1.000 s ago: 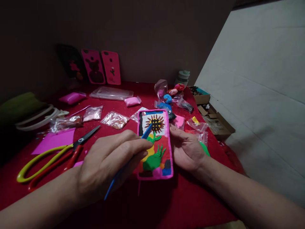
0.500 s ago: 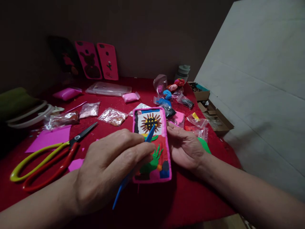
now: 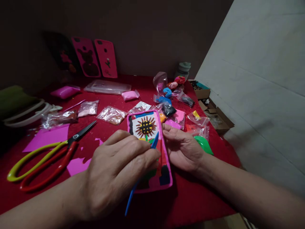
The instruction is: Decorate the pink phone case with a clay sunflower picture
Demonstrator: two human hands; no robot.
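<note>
A pink-rimmed phone case (image 3: pixel 164 156) is covered in coloured clay, with a brown and yellow sunflower (image 3: pixel 146 127) on a white patch near its top. My right hand (image 3: pixel 184 146) grips the case by its right edge, thumb at the rim. Pinched in my left hand (image 3: pixel 124 168) is a blue clay modelling tool (image 3: pixel 155 141), its pointed blade over the case just below and right of the sunflower. That hand hides the lower left part of the case. Whether the blade touches the clay I cannot tell.
Scissors (image 3: pixel 70 143) with yellow and red handles lie left on the red tablecloth (image 3: pixel 190 200), near pink sheet scraps (image 3: pixel 78 166). Several clay bags surround a black clay bag (image 3: pixel 168 110) beyond the case. Decorated cases (image 3: pixel 106 58) lean at the back; cardboard boxes (image 3: pixel 220 119) stand right.
The tool's tip has moved off the sunflower's centre, down and to the right. The case has shifted slightly left and down, and my left hand now covers more of its lower part.
</note>
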